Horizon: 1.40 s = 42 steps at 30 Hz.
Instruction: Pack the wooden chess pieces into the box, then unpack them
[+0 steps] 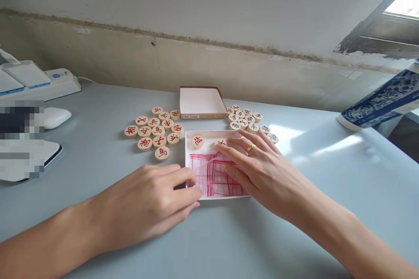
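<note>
A shallow white box tray [225, 197] lies on the table. Inside it is a folded plastic sheet [212, 174] printed with red grid lines. Two xiangqi pieces with red characters rest at the tray's far side: one piece [197, 141] in the left corner, another piece [220, 144] beside it. My left hand [160, 198] grips the tray's near left edge between curled fingers and thumb. Over the tray's right half, my right hand [255, 159] reaches in with fingers stretched and apart, its index fingertip at the second piece. Whatever lies under its palm is hidden.
Several red-character pieces [158, 130] lie left of the tray, several black-character pieces [242, 123] to its right. The box lid [200, 101] sits open side up behind. A power strip [62, 83] and white mouse [57, 117] are left; a blue patterned container [379, 96] stands right.
</note>
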{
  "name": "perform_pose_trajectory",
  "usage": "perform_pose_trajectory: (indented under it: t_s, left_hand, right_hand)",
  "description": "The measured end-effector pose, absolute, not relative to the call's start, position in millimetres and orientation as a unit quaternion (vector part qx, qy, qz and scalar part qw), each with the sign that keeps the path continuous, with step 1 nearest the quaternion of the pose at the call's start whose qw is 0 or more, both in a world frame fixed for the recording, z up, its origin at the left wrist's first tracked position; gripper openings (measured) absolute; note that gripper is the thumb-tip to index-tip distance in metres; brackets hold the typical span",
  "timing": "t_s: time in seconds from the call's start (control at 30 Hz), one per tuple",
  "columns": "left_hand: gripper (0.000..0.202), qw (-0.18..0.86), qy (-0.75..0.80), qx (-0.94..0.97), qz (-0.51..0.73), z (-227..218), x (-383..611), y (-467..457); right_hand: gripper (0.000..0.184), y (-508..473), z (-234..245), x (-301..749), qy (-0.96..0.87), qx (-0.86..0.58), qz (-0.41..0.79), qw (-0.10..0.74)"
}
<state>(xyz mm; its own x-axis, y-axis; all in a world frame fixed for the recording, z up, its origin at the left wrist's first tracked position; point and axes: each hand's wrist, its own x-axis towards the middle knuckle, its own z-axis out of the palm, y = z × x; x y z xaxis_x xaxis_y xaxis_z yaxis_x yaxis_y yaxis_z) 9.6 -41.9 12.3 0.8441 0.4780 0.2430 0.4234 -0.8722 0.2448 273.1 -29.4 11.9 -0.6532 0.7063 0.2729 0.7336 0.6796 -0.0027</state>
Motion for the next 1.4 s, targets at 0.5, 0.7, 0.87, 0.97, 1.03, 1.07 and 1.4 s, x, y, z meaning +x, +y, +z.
perform_pose_trajectory:
  t_s: [0.5,0.7,0.87,0.97,1.03,1.07,1.4]
  left_hand:
    - [0.033,0.086,0.232,0.960,0.134,14,8,-41]
    - [0.032,0.088,0.229,0.959,0.139,14,7,-40]
    - [0.030,0.089,0.234,0.959,0.134,14,8,-41]
    - [0.027,0.067,0.233,0.959,0.148,15,8,-41]
    - [0.022,0.035,0.242,0.952,0.186,18,7,-42]
    - [0.020,0.019,0.251,0.945,0.210,19,6,-43]
    - [0.024,0.007,0.181,0.954,0.237,31,0,-41]
  right_hand:
    - [0.041,-28,15,272,-0.917,-0.382,-0.042,0.108]
    - [0.042,-28,9,273,-0.909,-0.389,-0.048,0.145]
    - [0.038,-26,9,275,-0.900,-0.387,-0.082,0.183]
    - [0.036,-29,14,277,-0.900,-0.372,-0.077,0.214]
    - [0.036,-34,20,276,-0.907,-0.350,-0.052,0.228]
    - [0.037,-38,22,274,-0.914,-0.334,-0.030,0.227]
    - [0.047,-60,27,258,-0.947,-0.232,0.122,0.185]
